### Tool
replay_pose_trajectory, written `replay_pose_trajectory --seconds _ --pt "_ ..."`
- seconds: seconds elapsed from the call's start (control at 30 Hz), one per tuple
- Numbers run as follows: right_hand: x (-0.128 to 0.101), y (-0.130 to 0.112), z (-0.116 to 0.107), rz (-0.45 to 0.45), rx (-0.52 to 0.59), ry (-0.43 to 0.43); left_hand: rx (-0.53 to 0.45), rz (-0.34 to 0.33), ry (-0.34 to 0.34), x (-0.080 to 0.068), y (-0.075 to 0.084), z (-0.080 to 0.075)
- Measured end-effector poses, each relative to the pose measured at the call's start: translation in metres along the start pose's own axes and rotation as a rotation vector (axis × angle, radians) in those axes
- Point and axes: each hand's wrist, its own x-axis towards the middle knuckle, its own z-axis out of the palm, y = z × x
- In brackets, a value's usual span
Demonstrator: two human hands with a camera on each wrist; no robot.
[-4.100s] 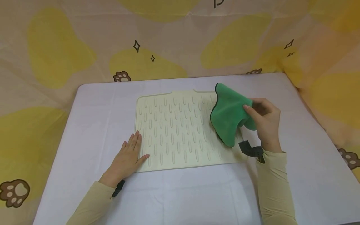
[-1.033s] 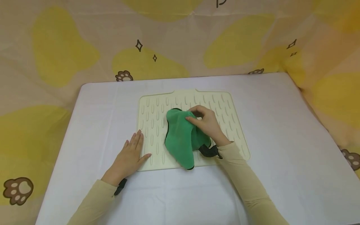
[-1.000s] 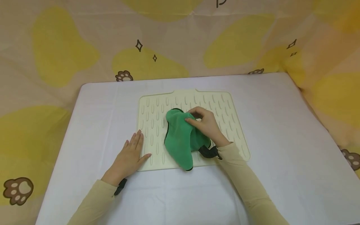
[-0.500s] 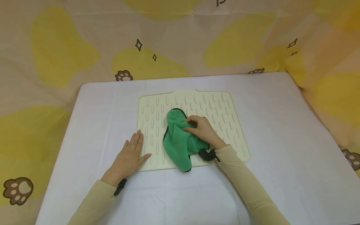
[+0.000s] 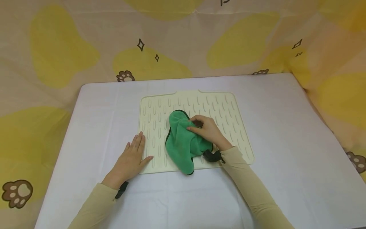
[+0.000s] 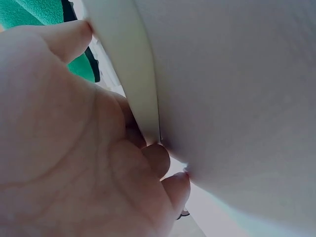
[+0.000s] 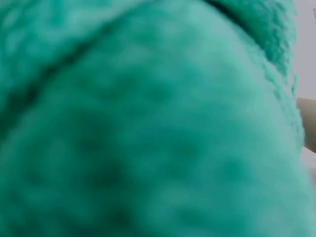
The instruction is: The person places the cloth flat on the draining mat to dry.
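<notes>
A cream mat (image 5: 228, 127) with rows of raised oval ridges lies on the table. Over its middle sits a bunched green cloth (image 5: 180, 143) with dark edging, one corner hanging past the mat's near edge. My right hand (image 5: 208, 129) pinches a fold at the top of the cloth between thumb and fingers. The cloth fills most of the right wrist view. My left hand (image 5: 130, 160) rests with straight fingers on the mat's near left corner. In the left wrist view, the left thumb (image 6: 74, 39) and fingertips meet the mat's edge (image 6: 131, 64).
A white cloth covers the table (image 5: 291, 143). Behind it and at both sides hangs a patterned yellow and beige curtain (image 5: 171, 38). Dark straps (image 5: 212, 156) circle the wrists at the sleeve ends.
My right hand has carried the cloth leftward from the mat's right side to its middle and lowered it, so it now lies more bunched. The left hand has stayed in place.
</notes>
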Motion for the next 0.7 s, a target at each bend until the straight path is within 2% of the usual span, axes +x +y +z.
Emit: replay_pose_trajectory --seconds 0.23,0.37,0.5,0.6,0.7 --pt "-0.001 0.0 -0.012 0.014 0.076 0.014 -0.026 0.012 -0.008 0.001 0.0 -0.005" --pt "-0.001 0.001 -0.02 0.008 0.122 0.028 -0.083 0.047 0.067 0.002 0.008 -0.011" --pt "0.0 0.005 -0.028 0.038 0.09 0.044 -0.239 0.06 0.135 0.009 0.018 -0.013" --pt "0.0 0.012 -0.034 0.081 0.032 0.021 -0.413 0.04 0.128 0.018 0.025 -0.011" --pt "0.0 0.019 -0.04 0.127 -0.005 -0.03 -0.519 0.008 0.1 0.028 0.032 -0.007"
